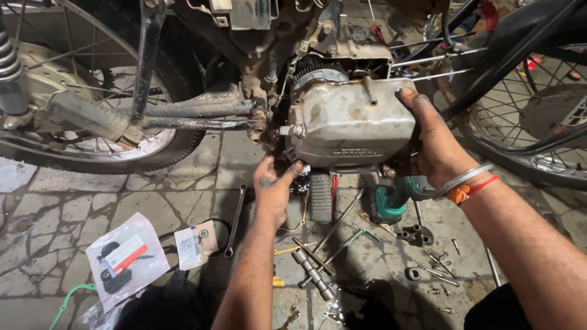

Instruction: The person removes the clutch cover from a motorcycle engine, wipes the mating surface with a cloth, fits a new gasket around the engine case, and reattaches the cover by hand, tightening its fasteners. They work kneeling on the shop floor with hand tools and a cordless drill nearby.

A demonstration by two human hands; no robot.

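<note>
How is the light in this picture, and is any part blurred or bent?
Head view: artificial light falls brightly on the dull grey metal engine cover between the left hand and right hand; the bottom edge sinks into shadow; wheel rims bow from wide-lens distortion.

Left hand [273,186] raised, fingers curled upward; right hand [431,143] spread wide, thumb up, bangles on wrist.

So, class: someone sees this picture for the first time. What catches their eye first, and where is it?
Dead centre, the grey metal engine cover on the motorcycle stands out, gripped by the right hand at its right edge and the left hand at its lower left corner. Below them, tools and small parts lie scattered on the cracked stone floor, including a teal power tool.
</note>
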